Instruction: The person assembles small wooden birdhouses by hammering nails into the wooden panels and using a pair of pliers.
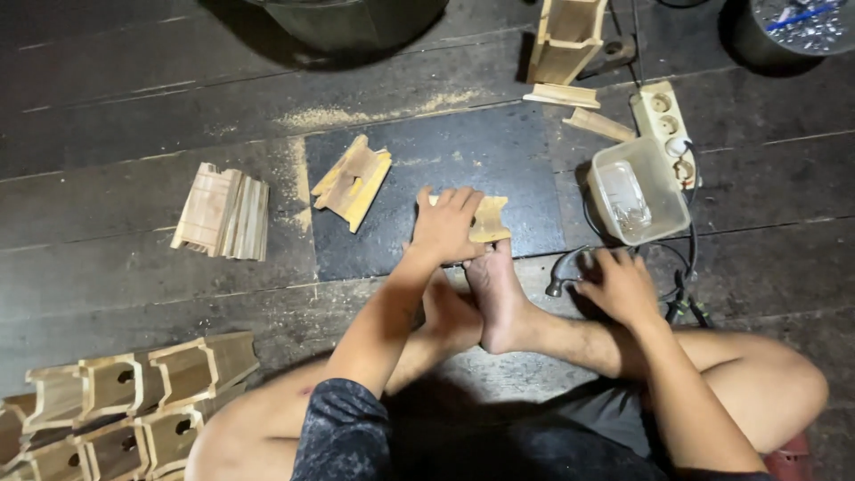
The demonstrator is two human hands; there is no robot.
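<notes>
I sit cross-legged on a dark wooden floor. My left hand presses flat on a small notched wooden piece that lies on a black mat, with my foot just behind it. My right hand rests on a hammer on the floor beside the mat, fingers curled over its handle. A clear plastic tub with small metal bits stands just beyond the right hand.
Another notched wooden part lies on the mat's left edge and a stack of slats further left. Several assembled wooden boxes sit at the lower left. A power strip, cables, a tall wooden box and offcuts lie at the upper right.
</notes>
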